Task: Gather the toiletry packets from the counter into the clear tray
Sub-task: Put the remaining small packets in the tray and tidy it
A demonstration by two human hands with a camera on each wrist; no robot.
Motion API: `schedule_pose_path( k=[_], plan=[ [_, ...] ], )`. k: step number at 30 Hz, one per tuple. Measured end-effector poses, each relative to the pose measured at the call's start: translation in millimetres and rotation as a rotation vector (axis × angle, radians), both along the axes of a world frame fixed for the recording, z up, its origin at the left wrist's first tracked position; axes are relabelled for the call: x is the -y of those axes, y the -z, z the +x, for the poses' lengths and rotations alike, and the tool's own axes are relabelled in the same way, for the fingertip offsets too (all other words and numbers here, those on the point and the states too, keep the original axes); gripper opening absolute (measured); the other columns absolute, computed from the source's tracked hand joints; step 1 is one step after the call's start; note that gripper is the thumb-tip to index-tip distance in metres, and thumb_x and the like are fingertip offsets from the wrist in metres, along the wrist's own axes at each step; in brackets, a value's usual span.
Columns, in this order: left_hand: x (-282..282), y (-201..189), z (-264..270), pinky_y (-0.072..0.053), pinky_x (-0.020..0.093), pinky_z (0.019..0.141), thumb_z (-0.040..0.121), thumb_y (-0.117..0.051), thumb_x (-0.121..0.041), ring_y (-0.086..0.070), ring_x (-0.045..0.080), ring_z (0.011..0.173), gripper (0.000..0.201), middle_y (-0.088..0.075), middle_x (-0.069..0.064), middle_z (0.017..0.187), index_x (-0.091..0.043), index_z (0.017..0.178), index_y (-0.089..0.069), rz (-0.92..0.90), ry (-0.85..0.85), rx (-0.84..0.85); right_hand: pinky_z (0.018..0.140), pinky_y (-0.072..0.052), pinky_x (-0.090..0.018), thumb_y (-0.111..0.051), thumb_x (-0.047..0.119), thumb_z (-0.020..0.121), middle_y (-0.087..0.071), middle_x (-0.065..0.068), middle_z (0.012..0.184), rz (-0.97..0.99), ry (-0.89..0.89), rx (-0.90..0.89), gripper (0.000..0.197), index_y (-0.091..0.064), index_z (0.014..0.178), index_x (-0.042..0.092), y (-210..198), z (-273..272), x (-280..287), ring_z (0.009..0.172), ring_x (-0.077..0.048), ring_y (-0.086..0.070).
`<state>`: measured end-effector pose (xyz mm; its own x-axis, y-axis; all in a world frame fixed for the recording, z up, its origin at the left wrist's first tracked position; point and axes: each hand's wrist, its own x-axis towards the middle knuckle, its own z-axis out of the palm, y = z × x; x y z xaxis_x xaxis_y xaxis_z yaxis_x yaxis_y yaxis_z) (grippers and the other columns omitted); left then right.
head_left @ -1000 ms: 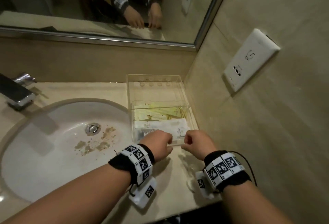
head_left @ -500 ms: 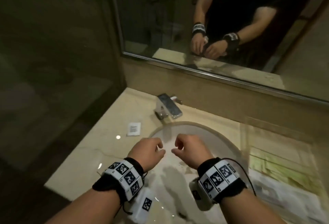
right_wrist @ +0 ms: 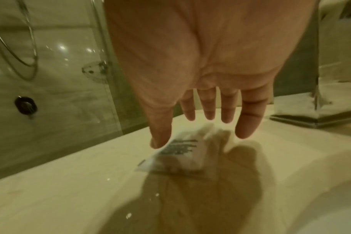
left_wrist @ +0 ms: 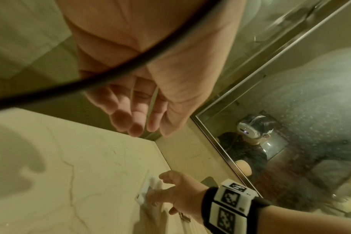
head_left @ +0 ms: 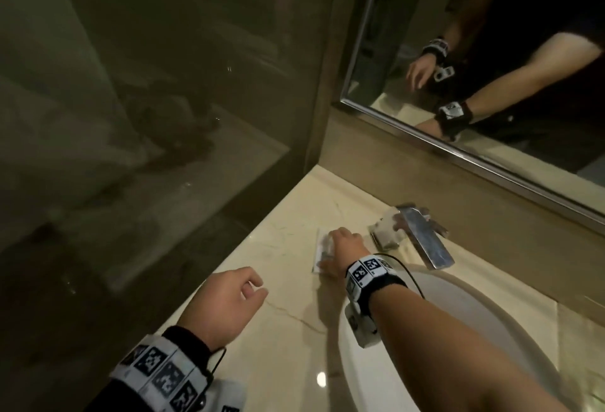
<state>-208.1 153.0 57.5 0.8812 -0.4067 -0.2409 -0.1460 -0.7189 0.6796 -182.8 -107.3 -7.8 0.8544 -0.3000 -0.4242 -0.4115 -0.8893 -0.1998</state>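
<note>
A white toiletry packet (head_left: 319, 248) with dark print lies flat on the beige counter (head_left: 288, 329), left of the faucet. My right hand (head_left: 340, 248) reaches over it. In the right wrist view its fingers (right_wrist: 248, 126) are straight and spread just above the packet (right_wrist: 176, 156), with the thumb tip at the packet's near edge. I cannot tell whether they touch it. My left hand (head_left: 229, 300) hovers over the counter's front left, fingers (left_wrist: 134, 117) loosely curled and holding nothing. The clear tray is out of view.
A chrome faucet (head_left: 422, 238) stands right of the packet, above the white sink basin (head_left: 458, 329). A mirror (head_left: 491, 51) runs along the back wall. A glass shower wall (head_left: 147, 100) borders the counter's left end.
The view has swung from the tray at the right end to the counter's left end. Both hands have left the tray, and my right hand has reached over the packet beside the faucet.
</note>
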Motion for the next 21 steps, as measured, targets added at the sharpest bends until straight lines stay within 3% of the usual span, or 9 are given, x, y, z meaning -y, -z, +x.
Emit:
schedule_pose_path(
  k=[5, 8, 10, 14, 18, 19, 21],
  plan=[
    [-8, 4, 5, -0.039, 0.013, 0.058, 0.087, -0.066, -0.032, -0.055, 0.005, 0.062, 0.007, -0.063, -0.007, 0.072, -0.024, 0.087, -0.066, -0.036, -0.022, 0.020, 0.101, -0.039, -0.047, -0.072, 0.039, 0.078, -0.048, -0.010, 0.129, -0.101, 0.030, -0.038, 0.067, -0.040, 0.131, 0.016, 7, 14, -1, 0.121, -0.033, -0.042],
    [-4, 3, 9, -0.042, 0.015, 0.062, 0.087, -0.066, -0.032, -0.054, 0.004, 0.062, 0.006, -0.062, -0.008, 0.071, -0.027, 0.086, -0.064, -0.041, -0.018, -0.016, 0.099, -0.036, -0.047, -0.069, 0.033, 0.081, -0.055, -0.012, 0.125, -0.112, 0.050, -0.058, 0.059, -0.039, 0.128, 0.015, 2, 18, -5, 0.119, -0.033, -0.045],
    [3, -1, 10, -0.045, 0.020, 0.069, 0.087, -0.065, -0.032, -0.055, 0.005, 0.066, 0.006, -0.062, -0.007, 0.073, -0.027, 0.088, -0.064, -0.056, -0.010, -0.036, 0.097, -0.041, -0.043, -0.066, 0.025, 0.083, -0.060, -0.013, 0.119, -0.042, 0.111, 0.011, 0.047, -0.044, 0.124, 0.014, -7, 16, -5, 0.113, -0.032, -0.051],
    [25, -14, 15, -0.048, 0.022, 0.077, 0.087, -0.065, -0.039, -0.059, 0.004, 0.077, 0.021, -0.064, -0.009, 0.087, -0.027, 0.104, -0.064, -0.081, 0.010, -0.065, 0.070, -0.050, -0.027, -0.069, 0.018, 0.082, -0.067, -0.004, 0.095, 0.406, 0.346, 0.353, 0.020, -0.058, 0.098, 0.017, -41, -5, -4, 0.085, -0.022, -0.063],
    [75, -31, 10, -0.049, 0.028, 0.086, 0.081, -0.070, -0.045, -0.062, 0.016, 0.101, 0.065, -0.054, -0.011, 0.116, -0.034, 0.138, -0.040, -0.201, 0.015, -0.156, 0.074, -0.055, -0.039, -0.070, 0.003, 0.082, -0.066, -0.009, 0.080, 0.981, 0.514, 0.542, 0.014, -0.060, 0.077, 0.010, -87, -60, 2, 0.076, -0.027, -0.065],
    [91, -35, 5, -0.049, 0.027, 0.083, 0.082, -0.071, -0.041, -0.063, 0.016, 0.098, 0.063, -0.055, -0.009, 0.113, -0.033, 0.137, -0.041, -0.248, 0.035, -0.193, 0.071, -0.053, -0.039, -0.070, -0.001, 0.081, -0.063, -0.013, 0.079, 1.093, 0.537, 0.565, 0.013, -0.058, 0.078, 0.005, -97, -76, 6, 0.074, -0.028, -0.062],
    [125, -42, -9, -0.048, 0.021, 0.069, 0.085, -0.071, -0.031, -0.063, 0.009, 0.074, 0.029, -0.064, -0.007, 0.090, -0.023, 0.111, -0.062, -0.323, 0.135, -0.211, 0.070, -0.046, -0.038, -0.071, -0.001, 0.076, -0.054, -0.019, 0.083, 1.213, 0.588, 0.625, 0.021, -0.056, 0.090, 0.003, -113, -113, 21, 0.077, -0.029, -0.054]
  ],
)
